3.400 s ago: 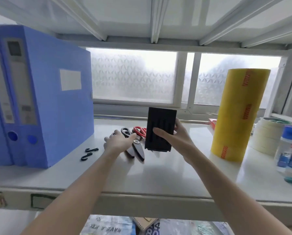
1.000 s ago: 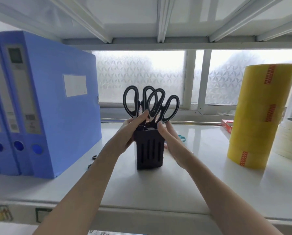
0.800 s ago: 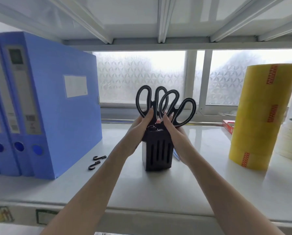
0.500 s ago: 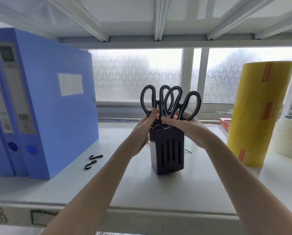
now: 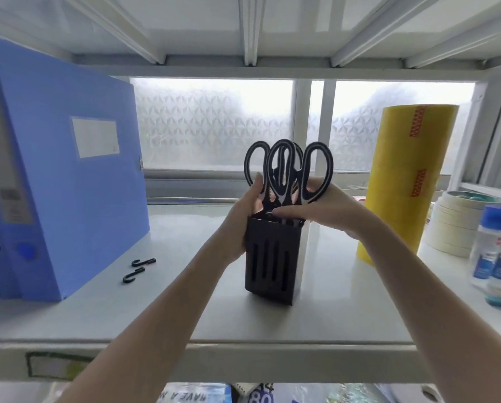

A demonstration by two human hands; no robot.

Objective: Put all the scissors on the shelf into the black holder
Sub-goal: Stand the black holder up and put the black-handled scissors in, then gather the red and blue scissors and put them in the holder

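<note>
Scissor blades hidden inside slotted black holder (image 5: 272, 263); looped black scissors (image 5: 287, 173) handles stick out above. Left hand (image 5: 243, 222) wraps the holder's side, right hand (image 5: 322, 205) pinches the handles at the rim.

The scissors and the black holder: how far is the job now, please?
Done: black-handled scissors stand blades-down in the holder. In hand: the left hand steadies the holder while the right hand presses at the scissors above its rim. Left: no loose scissors show on the shelf, but the hands and holder hide part of it.
</note>
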